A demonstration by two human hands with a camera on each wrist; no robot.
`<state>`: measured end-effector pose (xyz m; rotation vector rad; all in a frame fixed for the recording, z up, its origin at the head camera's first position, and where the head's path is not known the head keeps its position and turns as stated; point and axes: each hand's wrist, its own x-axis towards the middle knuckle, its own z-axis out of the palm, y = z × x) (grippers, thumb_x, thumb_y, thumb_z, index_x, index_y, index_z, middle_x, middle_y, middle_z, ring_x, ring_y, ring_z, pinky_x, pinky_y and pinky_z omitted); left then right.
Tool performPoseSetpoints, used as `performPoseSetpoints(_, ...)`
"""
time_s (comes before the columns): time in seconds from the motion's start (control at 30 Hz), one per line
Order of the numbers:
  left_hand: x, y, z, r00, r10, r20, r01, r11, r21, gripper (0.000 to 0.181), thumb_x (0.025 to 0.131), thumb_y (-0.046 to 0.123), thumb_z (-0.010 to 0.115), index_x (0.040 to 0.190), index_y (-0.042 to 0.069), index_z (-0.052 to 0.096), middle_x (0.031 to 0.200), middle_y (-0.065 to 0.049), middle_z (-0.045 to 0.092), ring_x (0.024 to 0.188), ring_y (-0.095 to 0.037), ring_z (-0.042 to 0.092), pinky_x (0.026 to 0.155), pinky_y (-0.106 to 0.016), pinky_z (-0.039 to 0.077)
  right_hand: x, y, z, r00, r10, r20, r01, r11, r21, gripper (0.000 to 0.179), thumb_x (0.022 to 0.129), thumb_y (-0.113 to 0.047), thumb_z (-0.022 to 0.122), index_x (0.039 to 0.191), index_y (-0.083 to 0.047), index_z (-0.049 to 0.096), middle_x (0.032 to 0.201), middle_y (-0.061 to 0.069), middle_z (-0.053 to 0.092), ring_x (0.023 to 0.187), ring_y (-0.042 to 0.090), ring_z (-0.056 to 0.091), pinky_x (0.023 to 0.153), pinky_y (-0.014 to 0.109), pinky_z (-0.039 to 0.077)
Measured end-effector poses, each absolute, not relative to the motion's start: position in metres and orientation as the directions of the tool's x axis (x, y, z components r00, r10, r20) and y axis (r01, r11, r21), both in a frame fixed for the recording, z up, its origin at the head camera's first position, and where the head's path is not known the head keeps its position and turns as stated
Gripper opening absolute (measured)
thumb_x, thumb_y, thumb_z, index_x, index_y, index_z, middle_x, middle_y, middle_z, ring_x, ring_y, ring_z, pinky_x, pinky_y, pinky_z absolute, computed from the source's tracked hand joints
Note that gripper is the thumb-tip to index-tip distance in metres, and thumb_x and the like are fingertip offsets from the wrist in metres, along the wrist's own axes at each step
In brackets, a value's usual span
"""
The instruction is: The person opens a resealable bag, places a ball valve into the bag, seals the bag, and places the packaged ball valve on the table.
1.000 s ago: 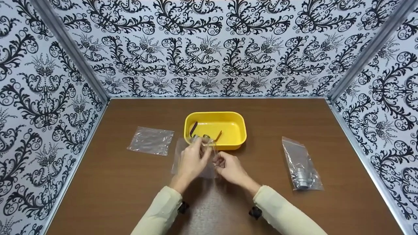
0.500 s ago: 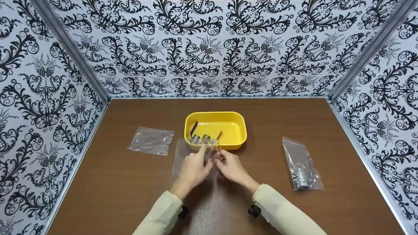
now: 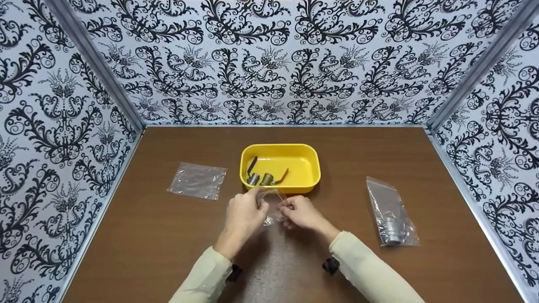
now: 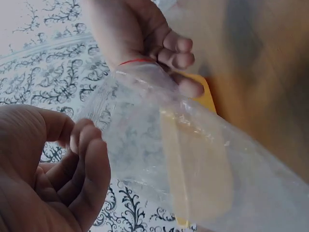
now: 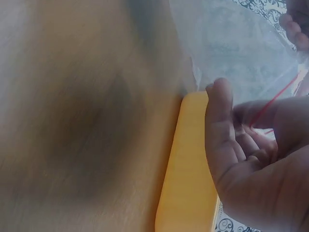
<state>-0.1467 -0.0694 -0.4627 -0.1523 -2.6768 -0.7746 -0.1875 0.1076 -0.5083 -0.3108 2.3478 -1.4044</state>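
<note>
Between my hands is a clear zip bag (image 4: 140, 140) with a red line along its mouth. My left hand (image 3: 245, 214) pinches one side of the mouth, its fingers curled in the left wrist view. On the other side my right hand (image 3: 304, 213) pinches the bag by its red-lined edge. The mouth looks spread apart. Just beyond the hands stands a yellow tub (image 3: 311, 170). In its front left part lie two metal ball valves, one with a dark purple lever (image 3: 252, 164), the other with an orange-red lever (image 3: 284, 174).
A flat clear bag (image 3: 198, 181) lies on the brown table (image 3: 168, 235) to the left. To the right lies another zip bag (image 3: 381, 195) with a grey metal fitting (image 3: 392, 231) in it. Patterned walls (image 3: 269, 63) enclose the table's back and sides.
The bag has drawn back from the tub's front rim, uncovering the valves. My left index finger, stretched out along the bag half a second ago, now bends at the mouth.
</note>
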Motion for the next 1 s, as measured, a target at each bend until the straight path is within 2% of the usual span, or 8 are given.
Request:
performPoseSetpoints(0.13,-0.149,-0.073,-0.468,-0.935,-0.016,0.354,0.155,0.881,0.448,0.017,0.079,0.016,0.066,0.094,0.016,0.073,0.063,-0.005,0.068,0.055,-0.031,0.064,0.049,-0.043,0.048,-0.187,0.109,-0.508,-0.874,-0.434,-0.220,-0.021,0.485,-0.874,0.019,0.097,-0.013,0.056,0.099,0.001,0.069,0.082,0.018,0.074,0.059,0.026,0.068,0.059,0.044,0.058)
performPoseSetpoints(0.23,-0.151,-0.075,-0.472,-0.932,-0.025,0.361,0.141,0.894,0.426,0.014,0.080,0.017,0.065,0.091,0.017,0.074,0.065,-0.004,0.068,0.052,-0.027,0.061,0.048,-0.042,0.047,-0.188,0.110,-0.505,-0.878,-0.440,-0.187,-0.075,0.513,-0.855,0.031,0.100,-0.027,0.054,0.093,-0.001,0.068,0.082,0.020,0.073,0.061,0.032,0.069,0.055,0.042,0.057)
performPoseSetpoints(0.37,-0.153,-0.076,-0.475,-0.919,-0.028,0.394,0.151,0.898,0.414,0.010,0.080,0.018,0.066,0.088,0.018,0.073,0.061,-0.002,0.065,0.046,-0.022,0.053,0.046,-0.041,0.045,-0.196,0.112,-0.502,-0.932,-0.360,-0.030,-0.218,0.625,-0.749,0.031,0.099,-0.036,0.054,0.090,-0.010,0.069,0.076,0.010,0.069,0.058,0.021,0.063,0.055,0.033,0.051)
performPoseSetpoints(0.5,-0.154,-0.075,-0.478,-0.909,-0.023,0.417,0.168,0.894,0.415,0.006,0.080,0.018,0.067,0.084,0.018,0.072,0.059,-0.002,0.064,0.046,-0.023,0.054,0.046,-0.042,0.046,-0.214,0.112,-0.500,-0.930,-0.314,0.191,-0.364,0.710,-0.603,0.013,0.095,-0.022,0.060,0.099,-0.016,0.070,0.087,-0.001,0.070,0.075,0.015,0.063,0.070,0.036,0.053)
performPoseSetpoints(0.67,-0.154,-0.074,-0.480,-0.909,-0.013,0.416,0.176,0.894,0.412,0.007,0.080,0.017,0.068,0.085,0.018,0.073,0.061,-0.004,0.066,0.048,-0.027,0.059,0.046,-0.042,0.046,-0.243,0.105,-0.507,-0.824,-0.467,0.321,-0.566,0.699,-0.437,0.022,0.095,-0.009,0.059,0.114,-0.010,0.068,0.109,0.005,0.070,0.101,0.023,0.066,0.092,0.041,0.052)
performPoseSetpoints(0.83,-0.155,-0.075,-0.481,-0.913,-0.005,0.408,0.175,0.898,0.403,0.009,0.080,0.019,0.068,0.087,0.017,0.073,0.062,-0.006,0.066,0.049,-0.027,0.059,0.046,-0.041,0.046,-0.264,0.099,-0.522,-0.695,-0.683,0.226,-0.718,0.639,-0.277,0.036,0.100,-0.019,0.052,0.134,-0.014,0.057,0.135,0.009,0.059,0.123,0.028,0.057,0.106,0.048,0.043)
performPoseSetpoints(0.9,-0.156,-0.076,-0.481,-0.917,-0.006,0.399,0.169,0.900,0.403,0.009,0.080,0.020,0.068,0.087,0.017,0.073,0.062,-0.006,0.066,0.049,-0.027,0.059,0.046,-0.041,0.046,-0.266,0.098,-0.526,-0.690,-0.709,0.145,-0.716,0.640,-0.278,0.037,0.102,-0.025,0.047,0.137,-0.015,0.055,0.140,0.010,0.056,0.128,0.029,0.053,0.108,0.050,0.040)
performPoseSetpoints(1.0,-0.156,-0.078,-0.481,-0.922,-0.011,0.386,0.159,0.900,0.406,0.009,0.080,0.019,0.068,0.087,0.017,0.073,0.062,-0.005,0.066,0.049,-0.025,0.059,0.046,-0.039,0.046,-0.268,0.096,-0.528,-0.735,-0.674,0.075,-0.654,0.675,-0.342,0.038,0.104,-0.029,0.042,0.136,-0.015,0.056,0.139,0.010,0.057,0.129,0.028,0.053,0.109,0.048,0.040)
